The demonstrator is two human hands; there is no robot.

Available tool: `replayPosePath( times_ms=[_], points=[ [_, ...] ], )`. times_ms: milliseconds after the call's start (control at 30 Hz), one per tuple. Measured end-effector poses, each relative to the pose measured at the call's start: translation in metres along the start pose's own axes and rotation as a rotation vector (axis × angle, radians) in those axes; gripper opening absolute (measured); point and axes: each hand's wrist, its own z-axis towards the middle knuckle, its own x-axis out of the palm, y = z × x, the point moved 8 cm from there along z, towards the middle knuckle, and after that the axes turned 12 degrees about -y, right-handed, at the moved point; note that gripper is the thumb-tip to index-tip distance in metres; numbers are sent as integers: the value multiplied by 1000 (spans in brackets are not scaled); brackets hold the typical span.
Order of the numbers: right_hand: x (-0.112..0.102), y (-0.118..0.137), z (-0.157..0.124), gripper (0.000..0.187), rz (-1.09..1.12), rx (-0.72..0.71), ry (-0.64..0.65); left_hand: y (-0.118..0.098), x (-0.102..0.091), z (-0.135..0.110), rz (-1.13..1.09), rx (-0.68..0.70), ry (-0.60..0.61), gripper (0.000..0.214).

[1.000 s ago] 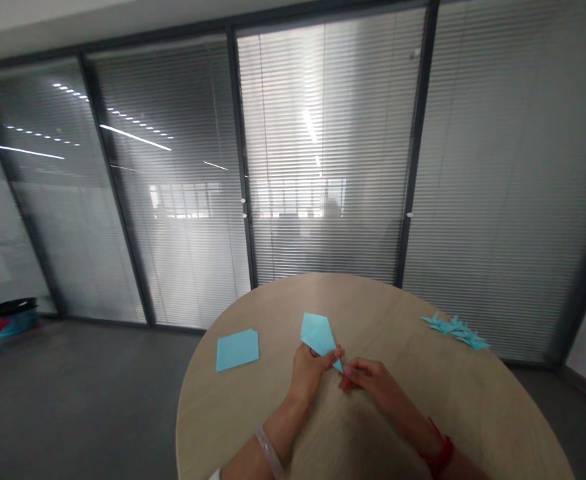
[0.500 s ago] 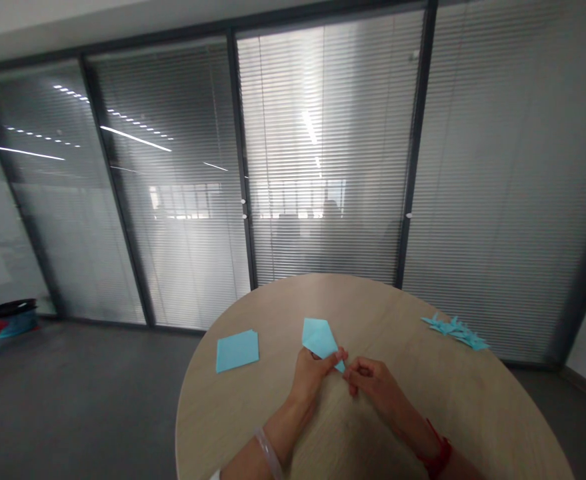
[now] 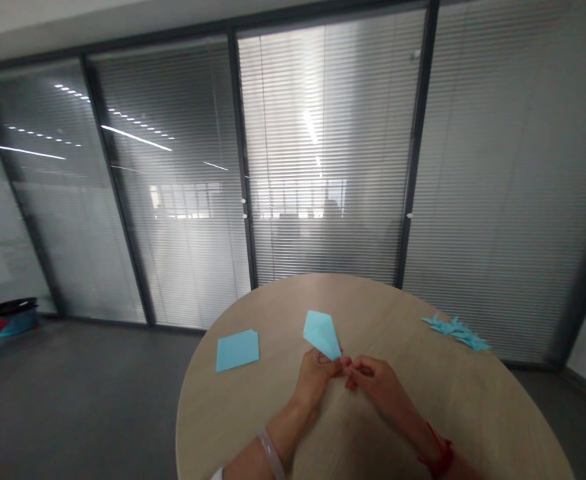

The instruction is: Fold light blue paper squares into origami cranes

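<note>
A sheet of light blue paper (image 3: pixel 321 331), folded to a kite shape, is held a little above the table with its narrow point toward me. Near that point, the fingers of my left hand (image 3: pixel 317 372) are closed on the paper. My right hand (image 3: pixel 373 377) is pinched at the same tip, its fingertips meeting those of my left hand. The tip itself is hidden under the fingers.
On the left of the round wooden table (image 3: pixel 253 420) lies a stack of square blue paper (image 3: pixel 238 350). Several folded blue paper pieces (image 3: pixel 457 332) lie heaped at the right. Behind stands a glass wall with blinds (image 3: pixel 327 153); bins (image 3: pixel 10 317) sit on the floor at far left.
The kite-shaped paper has tilted up slightly, and its near point is now covered by fingers. My left fingers have shifted down toward the tip, closer to my right fingertips.
</note>
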Motion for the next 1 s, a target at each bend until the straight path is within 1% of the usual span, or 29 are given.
replayPosePath(
  times_ms=[67,100,133,200,233,267,333,400,433,500,633,767,867,1000],
  points=[
    [-11,2,4,34,-30,-18,-66,-1,-2,1,34,12,-10,33],
    [-20,2,6,33,-28,-5,-132,-1,-2,1,48,9,4,31],
    [-28,3,8,32,-11,2,-200,0,1,0,61,-4,37,30],
    [-34,4,11,33,73,14,-243,3,9,-5,86,-31,131,27],
    [-32,5,11,36,122,21,-223,4,13,-7,93,-39,179,26],
    [-28,6,11,39,168,31,-176,4,17,-10,95,-43,219,26],
    [-14,7,8,43,238,58,-40,4,23,-15,97,-52,278,27],
    [-3,5,4,45,272,103,55,5,25,-18,118,-69,301,27],
    [-1,5,2,45,277,114,74,6,26,-19,129,-78,298,26],
    [-2,3,2,43,271,108,58,7,25,-19,144,-100,293,25],
    [-12,-2,7,36,230,58,-32,11,27,-22,129,-144,323,24],
    [-18,-7,10,34,197,60,-49,13,28,-23,148,-142,346,19],
    [-21,-7,11,35,210,79,-65,14,29,-23,162,-151,360,22],
    [-21,-9,11,37,194,109,-74,11,29,-22,169,-117,331,26]
  ],
)
